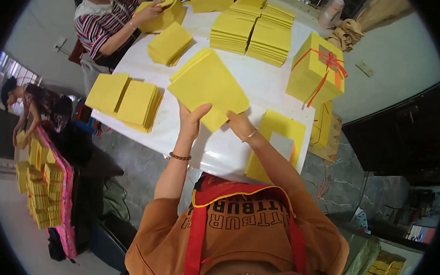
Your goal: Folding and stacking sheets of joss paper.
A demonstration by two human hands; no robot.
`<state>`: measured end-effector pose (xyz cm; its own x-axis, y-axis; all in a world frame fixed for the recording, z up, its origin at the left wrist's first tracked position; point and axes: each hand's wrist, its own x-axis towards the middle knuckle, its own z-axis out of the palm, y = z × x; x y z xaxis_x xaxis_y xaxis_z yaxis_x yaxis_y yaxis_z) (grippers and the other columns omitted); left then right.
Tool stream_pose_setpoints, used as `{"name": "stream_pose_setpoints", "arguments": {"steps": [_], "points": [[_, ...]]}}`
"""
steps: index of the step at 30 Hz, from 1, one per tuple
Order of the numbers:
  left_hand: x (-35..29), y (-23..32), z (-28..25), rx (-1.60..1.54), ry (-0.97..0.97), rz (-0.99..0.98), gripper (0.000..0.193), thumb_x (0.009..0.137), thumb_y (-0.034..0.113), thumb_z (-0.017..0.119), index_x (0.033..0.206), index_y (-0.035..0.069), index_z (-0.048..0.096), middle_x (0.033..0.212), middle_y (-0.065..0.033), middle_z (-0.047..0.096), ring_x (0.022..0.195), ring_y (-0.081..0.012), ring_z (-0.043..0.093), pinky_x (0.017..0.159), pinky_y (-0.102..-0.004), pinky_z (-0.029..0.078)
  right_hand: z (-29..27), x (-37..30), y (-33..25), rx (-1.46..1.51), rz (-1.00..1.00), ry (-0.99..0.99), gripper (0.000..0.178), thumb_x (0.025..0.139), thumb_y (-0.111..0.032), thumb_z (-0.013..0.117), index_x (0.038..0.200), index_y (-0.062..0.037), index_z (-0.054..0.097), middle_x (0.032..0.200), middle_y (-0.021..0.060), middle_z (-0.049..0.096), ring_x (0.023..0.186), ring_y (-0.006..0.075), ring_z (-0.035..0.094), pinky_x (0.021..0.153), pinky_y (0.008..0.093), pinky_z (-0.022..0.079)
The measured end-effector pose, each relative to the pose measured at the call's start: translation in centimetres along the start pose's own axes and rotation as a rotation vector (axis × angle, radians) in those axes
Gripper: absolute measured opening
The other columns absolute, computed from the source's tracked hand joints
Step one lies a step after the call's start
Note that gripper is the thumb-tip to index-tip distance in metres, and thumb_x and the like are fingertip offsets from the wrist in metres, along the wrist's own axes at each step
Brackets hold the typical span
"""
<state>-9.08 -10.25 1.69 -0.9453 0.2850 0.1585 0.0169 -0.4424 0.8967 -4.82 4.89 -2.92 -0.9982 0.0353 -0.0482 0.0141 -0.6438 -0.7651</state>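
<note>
My left hand (191, 120) grips the near left edge of a thin bundle of flat yellow card pieces (210, 84), its thumb lying on top. On the near right corner, my right hand (242, 125) pinches the same bundle, beside a narrow tab that points toward me. The bundle is held tilted above the white table (224, 155), and several layers show at its far left edge. Left of it lie two neat stacks of yellow card (134, 103). Another small stack (170, 43) sits just beyond. To the right rests a yellow card with a pale panel (275, 135).
Tall yellow stacks (250, 32) stand at the far side. A yellow box with a red ribbon bow (315, 68) is at the right edge. At the far left, a co-worker (109, 19) handles yellow card; another person (45, 103) bends over a pink-covered table (67, 194) with more stacks.
</note>
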Motion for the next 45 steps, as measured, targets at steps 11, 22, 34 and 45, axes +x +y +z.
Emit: {"name": "stream_pose_setpoints", "arguments": {"steps": [11, 22, 34, 45], "points": [[2.3, -5.9, -6.0, 0.392, -0.139, -0.034, 0.112, 0.060, 0.013, 0.080, 0.142, 0.006, 0.003, 0.134, -0.0150, 0.035, 0.123, -0.0285, 0.038, 0.102, -0.0391, 0.034, -4.1, 6.7, -2.8, -0.551, 0.156, -0.298, 0.097, 0.057, -0.008, 0.082, 0.137, -0.0064, 0.026, 0.132, 0.0049, 0.040, 0.120, 0.0153, 0.039, 0.101, 0.0342, 0.035], [1.5, -10.9, -9.1, 1.116, -0.338, 0.202, 0.122, 0.047, 0.042, 0.086, 0.134, -0.001, 0.012, 0.123, -0.0177, 0.042, 0.112, -0.0357, 0.044, 0.093, -0.0430, 0.036, -7.2, 6.2, -0.6, -0.815, 0.238, -0.386, 0.113, 0.056, -0.007, 0.085, 0.140, -0.0100, 0.010, 0.127, 0.0041, 0.044, 0.116, 0.0146, 0.043, 0.097, 0.0326, 0.040], [4.3, -10.9, -7.2, 0.899, -0.190, 0.047, 0.077, 0.056, 0.023, 0.083, 0.114, -0.001, 0.039, 0.092, -0.0160, 0.063, 0.084, -0.0342, 0.062, 0.076, -0.0361, 0.050, -6.7, 7.4, -0.1, -1.035, 0.058, -0.323, 0.070, 0.060, -0.019, 0.083, 0.120, -0.0055, 0.049, 0.121, 0.0081, 0.051, 0.114, 0.0202, 0.045, 0.096, 0.0349, 0.038], [4.2, -7.5, -6.3, 0.457, -0.227, -0.051, 0.153, 0.040, 0.048, 0.088, 0.137, 0.002, -0.022, 0.140, -0.0206, 0.022, 0.128, -0.0370, 0.021, 0.107, -0.0438, 0.015, -6.4, 7.4, -0.2, -0.735, 0.106, -0.190, 0.089, 0.058, -0.011, 0.085, 0.126, -0.0062, 0.029, 0.119, 0.0054, 0.048, 0.110, 0.0146, 0.047, 0.093, 0.0319, 0.042]]}}
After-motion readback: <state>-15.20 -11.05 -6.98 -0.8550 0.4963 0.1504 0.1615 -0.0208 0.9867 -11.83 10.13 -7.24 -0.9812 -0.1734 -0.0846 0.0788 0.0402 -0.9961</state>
